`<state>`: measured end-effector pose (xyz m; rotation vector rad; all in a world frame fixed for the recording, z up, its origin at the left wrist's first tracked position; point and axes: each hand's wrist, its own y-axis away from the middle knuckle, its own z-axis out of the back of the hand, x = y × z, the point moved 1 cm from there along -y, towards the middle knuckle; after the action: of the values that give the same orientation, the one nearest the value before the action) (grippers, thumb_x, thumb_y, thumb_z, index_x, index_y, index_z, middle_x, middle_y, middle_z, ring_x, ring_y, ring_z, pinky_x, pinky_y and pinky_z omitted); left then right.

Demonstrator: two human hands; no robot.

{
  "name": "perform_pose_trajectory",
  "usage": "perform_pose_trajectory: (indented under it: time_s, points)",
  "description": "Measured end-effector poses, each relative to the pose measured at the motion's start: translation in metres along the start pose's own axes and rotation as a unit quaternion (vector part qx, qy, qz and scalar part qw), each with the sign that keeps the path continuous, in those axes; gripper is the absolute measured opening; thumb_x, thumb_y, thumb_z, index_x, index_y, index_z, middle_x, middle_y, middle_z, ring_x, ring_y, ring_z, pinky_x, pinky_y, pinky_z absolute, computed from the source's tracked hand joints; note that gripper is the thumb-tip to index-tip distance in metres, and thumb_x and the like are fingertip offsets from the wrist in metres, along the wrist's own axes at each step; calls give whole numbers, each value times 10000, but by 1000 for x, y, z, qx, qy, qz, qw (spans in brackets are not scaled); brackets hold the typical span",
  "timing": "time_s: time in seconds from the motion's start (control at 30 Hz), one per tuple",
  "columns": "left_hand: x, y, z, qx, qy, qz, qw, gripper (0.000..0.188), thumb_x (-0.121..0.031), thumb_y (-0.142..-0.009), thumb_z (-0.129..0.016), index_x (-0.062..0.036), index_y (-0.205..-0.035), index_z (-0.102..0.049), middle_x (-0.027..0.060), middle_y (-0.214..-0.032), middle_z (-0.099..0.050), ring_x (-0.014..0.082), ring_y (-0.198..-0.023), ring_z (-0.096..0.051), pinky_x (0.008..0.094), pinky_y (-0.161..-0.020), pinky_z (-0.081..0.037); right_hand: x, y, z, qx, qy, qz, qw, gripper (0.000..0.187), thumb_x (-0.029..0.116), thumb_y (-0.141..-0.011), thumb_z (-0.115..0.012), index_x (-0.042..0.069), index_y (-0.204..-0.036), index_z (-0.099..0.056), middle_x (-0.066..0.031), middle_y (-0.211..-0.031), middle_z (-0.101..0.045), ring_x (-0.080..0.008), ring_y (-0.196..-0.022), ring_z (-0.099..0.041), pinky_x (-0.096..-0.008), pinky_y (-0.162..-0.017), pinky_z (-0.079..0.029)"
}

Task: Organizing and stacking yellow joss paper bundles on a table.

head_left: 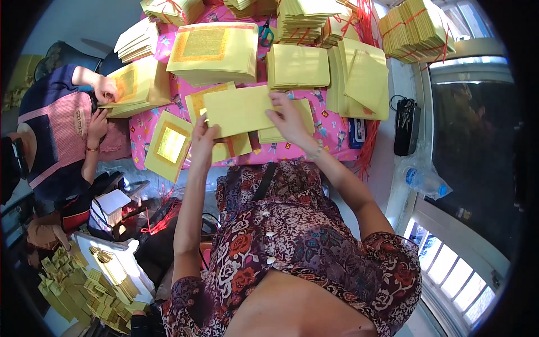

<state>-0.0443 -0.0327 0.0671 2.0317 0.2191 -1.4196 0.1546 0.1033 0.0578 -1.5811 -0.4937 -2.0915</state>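
Note:
Both my hands hold a yellow paper sheet [238,111] over the table; whether it is one sheet or a few together I cannot tell. My left hand [204,136] pinches its lower left corner, thumb on top. At the right edge, my right hand [288,118] grips it between thumb and fingers. Under it lie more yellow papers [236,146], partly covered. Beside my left hand rests a yellow sheet with a shiny gold panel [170,145]. A small yellow stack [303,115] shows under my right hand. Behind stand a thick gold-panelled stack [213,50] and a plain stack [298,66].
A co-worker's hands [104,92] touch another paper stack [143,84] at the left. Teal-handled scissors [266,36] lie far back on the pink tablecloth [331,132]. Tied bundles [415,28], red strings [368,151], a black case [405,129] and a bagged bottle [426,182] are right.

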Motion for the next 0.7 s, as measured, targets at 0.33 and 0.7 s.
perform_pose_trajectory:
  time_s: [0.33, 0.7]
  points:
    - [74, -21, -69, 104, -302, -103, 942, 495, -58, -814, -654, -12, -1266, -458, 157, -885, -666, 268, -767, -667, 367, -689, -534, -34, 51, 69, -81, 206, -66, 973, 364, 56, -857, -616, 54, -1202, -500, -173, -1052, -541, -346, -919, -605, -416, -752, -514]
    - [89, -15, -90, 33, -473, -164, 865, 728, 9, -747, -636, 75, -1390, -301, 305, -1185, -446, 461, -1075, -506, 449, -899, -461, -75, 59, 52, -73, 370, -16, 926, 349, 37, -840, -604, 66, -1181, -534, -189, -1024, -524, -388, -916, -552, -458, -802, -472]
